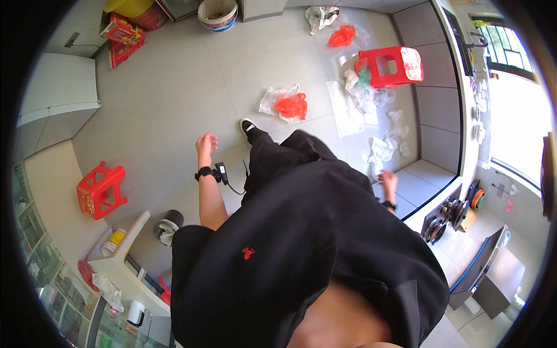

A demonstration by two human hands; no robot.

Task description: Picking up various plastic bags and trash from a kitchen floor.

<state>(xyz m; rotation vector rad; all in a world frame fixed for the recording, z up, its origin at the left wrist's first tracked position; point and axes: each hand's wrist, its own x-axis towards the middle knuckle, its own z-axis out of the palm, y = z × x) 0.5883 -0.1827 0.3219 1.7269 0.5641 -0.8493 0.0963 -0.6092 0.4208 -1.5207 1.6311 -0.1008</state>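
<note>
My left hand (206, 145) hangs out over the tiled floor with its fingers loosely curled and apart, nothing in them. A black strap with a small cabled device (222, 173) is around that wrist. On the other side, my right hand (387, 179) hangs beside the black shirt, partly bent and small in view; I see nothing held in it. Its wrist bears a black strap too. Crumpled clear plastic (381, 149) lies on the floor beyond it. Ahead of my shoe (247, 125) lies a red plastic bag (292, 106) on a clear one (270, 99).
A red plastic stool (378, 69) stands among crumpled bags by the right-hand cabinets. Another red stool (101, 190) is at the left, near a waste bin (173, 217). A white bucket (217, 19) and red cartons (124, 35) are at the far side. A cooktop (444, 215) is at right.
</note>
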